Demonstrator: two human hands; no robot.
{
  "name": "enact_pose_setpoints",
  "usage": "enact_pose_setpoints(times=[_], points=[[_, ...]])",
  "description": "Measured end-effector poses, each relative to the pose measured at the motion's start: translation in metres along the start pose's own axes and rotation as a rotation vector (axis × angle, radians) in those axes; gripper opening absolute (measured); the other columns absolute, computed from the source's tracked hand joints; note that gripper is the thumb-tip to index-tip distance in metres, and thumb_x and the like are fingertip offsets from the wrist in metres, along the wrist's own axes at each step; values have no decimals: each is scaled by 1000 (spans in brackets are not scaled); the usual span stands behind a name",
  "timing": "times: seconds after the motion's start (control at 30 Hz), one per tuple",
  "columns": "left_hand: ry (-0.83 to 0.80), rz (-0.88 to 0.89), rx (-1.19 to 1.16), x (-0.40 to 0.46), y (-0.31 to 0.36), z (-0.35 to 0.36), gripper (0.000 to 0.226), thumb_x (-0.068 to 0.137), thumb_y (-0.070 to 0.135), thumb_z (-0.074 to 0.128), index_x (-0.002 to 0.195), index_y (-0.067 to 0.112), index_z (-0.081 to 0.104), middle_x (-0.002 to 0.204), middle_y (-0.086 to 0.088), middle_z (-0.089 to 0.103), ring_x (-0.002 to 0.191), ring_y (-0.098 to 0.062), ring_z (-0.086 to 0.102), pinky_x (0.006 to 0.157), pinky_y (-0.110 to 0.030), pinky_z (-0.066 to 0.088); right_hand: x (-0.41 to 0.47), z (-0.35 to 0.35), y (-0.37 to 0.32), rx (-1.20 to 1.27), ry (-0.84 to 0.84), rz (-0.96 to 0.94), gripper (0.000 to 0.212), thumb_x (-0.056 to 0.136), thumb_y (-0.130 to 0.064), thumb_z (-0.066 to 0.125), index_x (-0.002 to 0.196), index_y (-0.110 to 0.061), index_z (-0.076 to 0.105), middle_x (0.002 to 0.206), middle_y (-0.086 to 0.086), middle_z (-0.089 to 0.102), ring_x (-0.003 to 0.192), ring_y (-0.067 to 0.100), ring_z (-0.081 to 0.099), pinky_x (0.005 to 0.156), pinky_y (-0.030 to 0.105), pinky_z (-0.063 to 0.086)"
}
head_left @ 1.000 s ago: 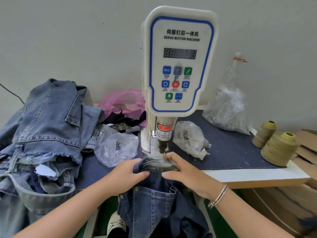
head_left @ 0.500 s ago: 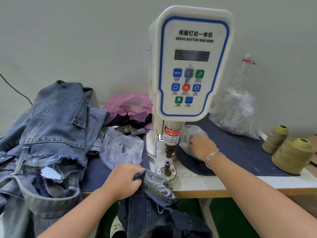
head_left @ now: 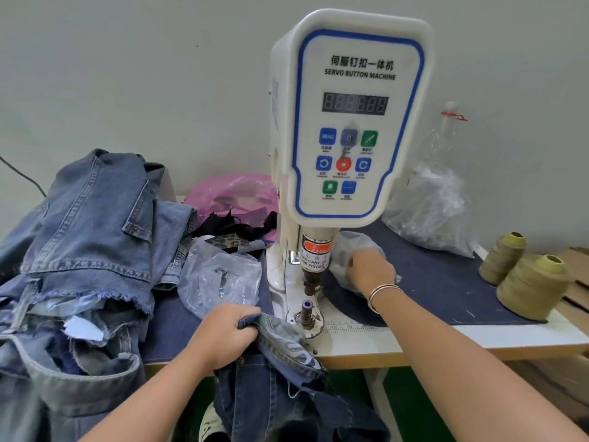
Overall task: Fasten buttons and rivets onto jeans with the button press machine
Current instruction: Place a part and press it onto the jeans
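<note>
- The left hand is clenched on the waistband of a pair of dark jeans, bunching the denim at the front edge of the tabletop; the rest of the garment hangs down below that edge.
- The held waistband lies just beside the lower die of the servo button machine, at its near-left side, not over it.
- The upper punch stands above the die with a clear gap between them.
- The right hand, with thin bangles at the wrist, reaches behind and to the right of the punch into a small clear plastic bag. Its fingers are buried in the plastic, so whether this grip is closed on anything cannot be told.
- The bag rests on a dark blue cloth mat spread over the white tabletop.
- A heap of lighter jeans fills the left side, with another clear bag between it and the machine base.
- A pink bag sits behind at the wall.
- On the right are a larger clear bag and two cones of olive thread, near each other.
</note>
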State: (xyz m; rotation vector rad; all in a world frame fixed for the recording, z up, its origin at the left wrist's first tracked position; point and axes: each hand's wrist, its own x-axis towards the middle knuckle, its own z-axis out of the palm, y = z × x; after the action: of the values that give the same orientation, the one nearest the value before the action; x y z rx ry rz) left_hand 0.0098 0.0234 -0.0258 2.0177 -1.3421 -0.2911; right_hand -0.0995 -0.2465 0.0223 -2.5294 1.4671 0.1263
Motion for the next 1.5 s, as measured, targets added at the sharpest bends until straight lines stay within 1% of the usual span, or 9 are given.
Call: enact_pose_setpoints(times=[0.07, 0.2, 0.3, 0.47, 0.67, 0.83, 1.1, 1.33, 1.5], points=[[-1, -7, -11, 0, 0, 0, 11, 61, 17, 42, 61, 8, 36, 51, 6, 36, 53, -11, 32, 56, -32, 26, 0, -10, 0, 121, -255, 137, 41, 93, -29, 52, 130, -10, 48, 136, 17, 48, 127, 35, 44, 104, 40, 39], [9, -17, -22, 0, 0, 0, 10, 62, 17, 42, 61, 10, 36, 50, 7, 35, 52, -11, 30, 55, -32, 24, -29, -2, 14, 400, 313, -134, 24, 91, -17, 49, 76, -16, 68, 89, 12, 67, 84, 31, 61, 72, 35, 49], [9, -20, -23, 0, -1, 0, 11, 62, 18, 42, 62, 9, 36, 50, 7, 35, 52, -10, 31, 55, -32, 25, -63, -3, 16, 670, 397, -202, 20, 88, -17, 58, 77, -8, 71, 76, 9, 68, 74, 27, 60, 60, 31, 43], [16, -24, -23, -1, -2, 1, 10, 62, 18, 42, 63, 11, 36, 50, 6, 34, 53, -11, 30, 54, -32, 25, -131, 14, -3, 1299, -257, -176, 10, 87, -17, 66, 80, -13, 70, 48, -7, 47, 40, 5, 36, 40, 15, 30], [30, -17, -12, -1, -1, 2, 9, 62, 18, 42, 60, 16, 33, 49, 7, 32, 51, -9, 27, 53, -31, 23, -148, 15, -14, 1719, -603, 30, 10, 83, -8, 65, 77, -12, 59, 48, -2, 39, 37, 9, 29, 37, 18, 23], [25, -20, -9, -1, -2, 2, 9, 62, 19, 42, 59, 17, 33, 49, 6, 33, 51, -10, 27, 53, -31, 23, -156, 14, -16, 1999, -834, 217, 19, 66, -9, 69, 85, -6, 65, 45, -4, 39, 32, 8, 33, 33, 17, 29], [26, -27, -32, -1, 0, 2, 11, 62, 18, 42, 55, 20, 33, 48, 7, 32, 52, -11, 27, 54, -32, 22, -170, 16, -24, 2289, -914, 233, 2, 75, -4, 58, 74, -5, 59, 45, -2, 40, 33, 11, 38, 33, 19, 32], [28, -20, -15, 0, 1, 2, 14, 62, 18, 43, 53, 23, 34, 48, 5, 34, 50, -12, 28, 53, -33, 23, -186, 22, -48, 1959, -593, -58, 24, 95, -3, 43, 95, -2, 68, 55, 6, 54, 44, 12, 50, 42, 20, 43], [41, -20, 55, -1, 1, 3, 16, 72, 27, 45, 62, 21, 57, 61, 6, 60, 59, -13, 54, 52, -35, 40, -173, 18, -98, 1052, -257, -526, 26, 93, -7, 45, 95, -17, 70, 78, -2, 64, 67, 7, 60, 72, 20, 54]])
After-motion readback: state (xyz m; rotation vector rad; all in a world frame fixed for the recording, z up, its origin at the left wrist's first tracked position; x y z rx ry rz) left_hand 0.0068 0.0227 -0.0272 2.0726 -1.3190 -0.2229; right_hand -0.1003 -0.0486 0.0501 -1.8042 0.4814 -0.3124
